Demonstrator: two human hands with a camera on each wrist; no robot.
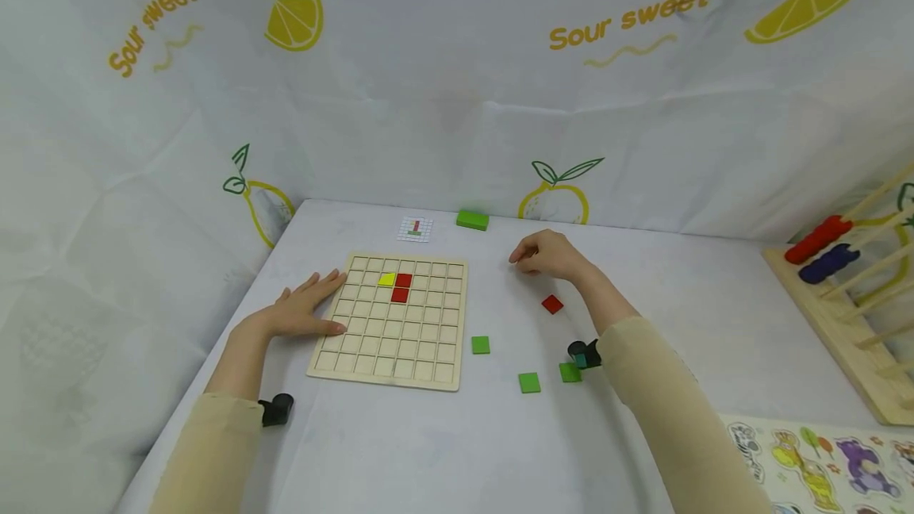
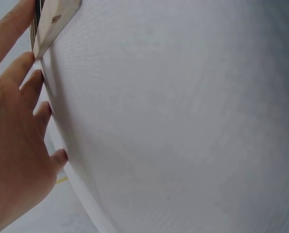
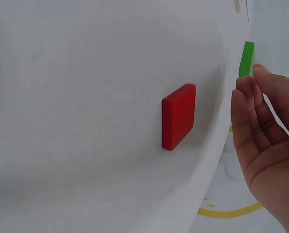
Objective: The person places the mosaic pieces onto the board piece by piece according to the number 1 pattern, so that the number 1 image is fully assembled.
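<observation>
While right hand [image 1: 546, 254] hovers empty | red tile [image 1: 552, 304] just below

You sit at a staged play table: a lemon-print cloth backdrop [image 1: 457, 62] hangs behind the wooden grid board [image 1: 393, 324], with a bead-frame toy [image 1: 850, 284] well to its right.

"Sour sweet" printed twice on backdrop cloth [image 1: 457, 101]; card [image 1: 415, 229] seemingly textless.

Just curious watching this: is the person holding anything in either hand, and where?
Nothing is held. The left hand rests flat against the wooden grid board; the right hand hovers with loosely curled, empty fingers.
</observation>
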